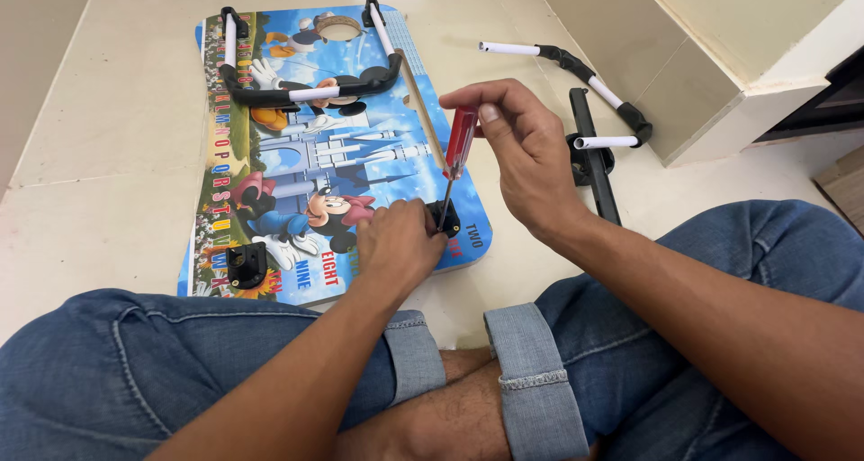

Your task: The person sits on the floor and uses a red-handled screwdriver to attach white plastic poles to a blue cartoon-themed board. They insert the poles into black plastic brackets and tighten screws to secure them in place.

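Observation:
A colourful cartoon-printed lap table board (306, 155) lies flat on the floor in front of my crossed legs. My right hand (522, 151) grips a red-handled screwdriver (459, 142), held upright with its tip down at a black bracket (447, 216) near the board's near right corner. My left hand (400, 245) rests on the board and pinches that bracket at the screwdriver tip. A folded U-shaped leg (310, 88) of white tubes and black joints lies across the far end of the board. Another black bracket (246, 265) sits at the near left corner.
A loose second U-shaped leg (576, 74) lies on the beige tiled floor to the right, beside a black bar (596, 169). A beige step or wall base (720, 74) rises at the far right. My jeans-clad knees fill the bottom.

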